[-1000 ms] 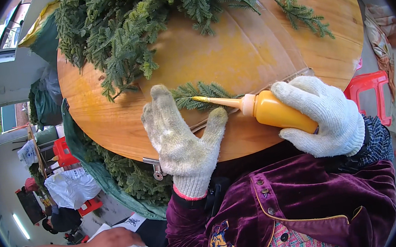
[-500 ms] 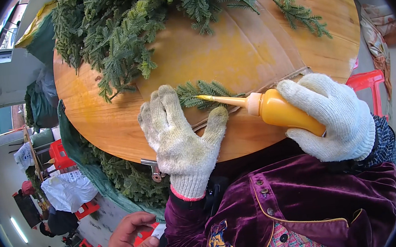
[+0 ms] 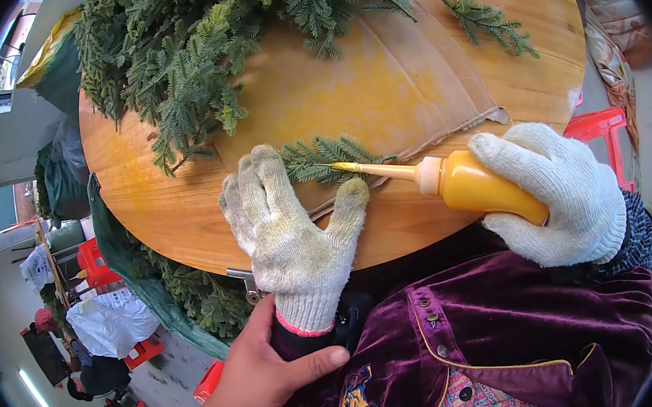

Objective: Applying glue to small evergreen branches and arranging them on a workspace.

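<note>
My left hand (image 3: pixel 291 230), in a white knit glove with stained fingertips, lies flat at the table's near edge, fingers stretched out and thumb apart. Beside its fingers is a short green fir sprig (image 3: pixel 329 158); whether the hand touches it I cannot tell. In my right hand (image 3: pixel 564 192), gloved too, is a squeeze bottle (image 3: pixel 477 185) of yellow-orange liquid, tilted with its long nozzle pointing left. The yellow-coated tip of the nozzle is over the sprig. Another person's bare hand (image 3: pixel 267 362) holds my left wrist from below, near a black band.
A big heap of fir branches (image 3: pixel 178 53) covers the back left of the round wooden table (image 3: pixel 143 174). Yellow-stained cardboard (image 3: pixel 354 83) lies mid-table, with a loose branch (image 3: pixel 484 12) at its right. Red stools (image 3: pixel 606 133) stand beyond the table.
The other person's hand has come up and right to my left wrist. My left hand has shifted slightly left. The bottle in my right hand has moved a little right.
</note>
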The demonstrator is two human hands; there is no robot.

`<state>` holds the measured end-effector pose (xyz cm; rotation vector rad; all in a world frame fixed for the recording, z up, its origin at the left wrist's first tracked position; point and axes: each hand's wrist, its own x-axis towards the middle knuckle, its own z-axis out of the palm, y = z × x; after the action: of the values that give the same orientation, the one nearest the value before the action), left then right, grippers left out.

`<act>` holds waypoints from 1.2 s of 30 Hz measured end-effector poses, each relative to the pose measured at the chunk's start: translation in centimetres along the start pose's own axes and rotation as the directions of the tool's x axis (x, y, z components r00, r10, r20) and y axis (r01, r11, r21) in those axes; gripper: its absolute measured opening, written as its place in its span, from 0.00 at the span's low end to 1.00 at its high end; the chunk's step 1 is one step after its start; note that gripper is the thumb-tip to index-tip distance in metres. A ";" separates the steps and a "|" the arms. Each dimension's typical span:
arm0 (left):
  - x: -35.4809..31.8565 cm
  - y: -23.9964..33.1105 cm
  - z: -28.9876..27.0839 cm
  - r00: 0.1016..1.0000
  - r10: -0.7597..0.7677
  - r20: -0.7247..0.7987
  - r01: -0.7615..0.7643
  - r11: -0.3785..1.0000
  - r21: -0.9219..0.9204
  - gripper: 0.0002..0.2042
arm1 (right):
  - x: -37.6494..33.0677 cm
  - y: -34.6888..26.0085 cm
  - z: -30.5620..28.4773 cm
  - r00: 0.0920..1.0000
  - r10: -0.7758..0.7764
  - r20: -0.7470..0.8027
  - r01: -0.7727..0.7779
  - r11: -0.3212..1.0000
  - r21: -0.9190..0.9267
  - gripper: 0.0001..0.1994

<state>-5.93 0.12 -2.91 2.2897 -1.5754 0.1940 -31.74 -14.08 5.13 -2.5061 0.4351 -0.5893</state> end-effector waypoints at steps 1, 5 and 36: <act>-0.1 0.1 -0.1 0.999 -0.029 0.031 0.029 1.000 0.000 0.44 | -0.1 0.2 0.1 1.000 -0.017 -0.011 0.017 1.000 0.008 0.36; -0.1 0.3 -0.3 0.998 -0.041 0.037 0.041 0.999 -0.004 0.44 | -0.7 1.9 0.6 0.998 -0.053 0.036 0.053 0.998 -0.014 0.37; -0.1 -2.5 -1.7 0.988 0.006 0.153 0.014 0.992 -0.127 0.40 | -2.3 5.3 -1.6 1.000 0.012 0.004 -0.012 0.995 0.098 0.37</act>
<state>-3.48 1.64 -1.92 2.2540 -1.6066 -0.0844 -35.42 -18.10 2.67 -2.4091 0.4097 -0.5877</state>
